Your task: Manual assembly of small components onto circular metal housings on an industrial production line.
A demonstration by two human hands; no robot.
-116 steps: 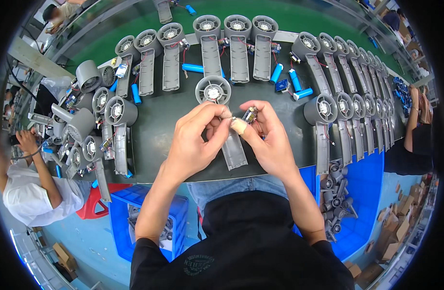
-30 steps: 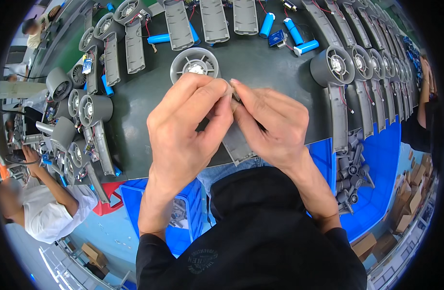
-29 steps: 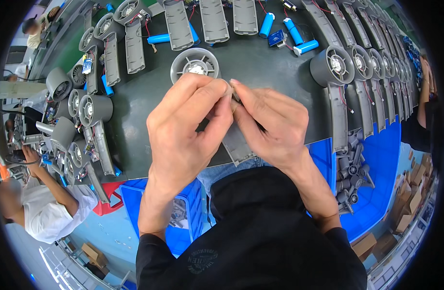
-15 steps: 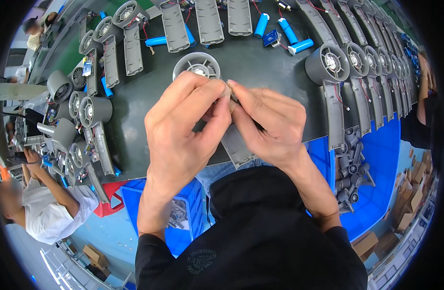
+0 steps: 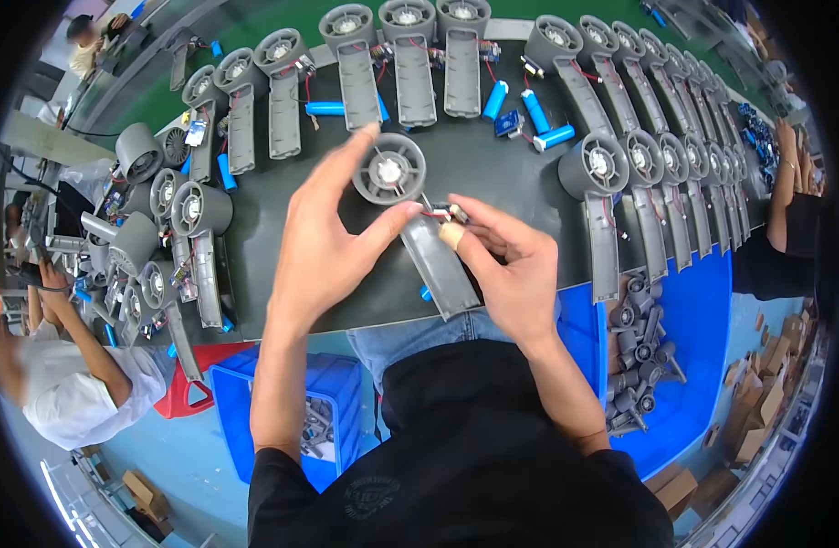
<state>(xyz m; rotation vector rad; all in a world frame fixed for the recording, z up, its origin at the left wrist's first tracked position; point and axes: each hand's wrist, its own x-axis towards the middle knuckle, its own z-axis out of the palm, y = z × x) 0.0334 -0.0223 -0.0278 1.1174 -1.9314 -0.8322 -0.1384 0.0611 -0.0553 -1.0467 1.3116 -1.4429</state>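
A grey fan housing (image 5: 389,171) with a long open handle shell (image 5: 442,274) lies in front of me on the dark table. My left hand (image 5: 321,233) is at the housing's left side, its index finger and thumb spread wide. That thumb's tip is close to thin wires at the top of the handle; I cannot tell whether it touches them. My right hand (image 5: 511,265) pinches a small wired part (image 5: 453,213) over the handle's upper end. A tan cover wraps its thumb tip. A blue cylindrical cell (image 5: 426,293) peeks out beside the handle.
Similar fan housings with handles stand in rows at the back and at the right (image 5: 594,164). Blue cylindrical cells (image 5: 534,113) and a small blue circuit board (image 5: 508,123) lie behind. Blue bins (image 5: 684,338) stand below the table edge. Other people work at both sides.
Both hands were pinched together over the handle's top. Now the left hand has moved away to the left and spread, while the right keeps a small wired part. The view has shifted.
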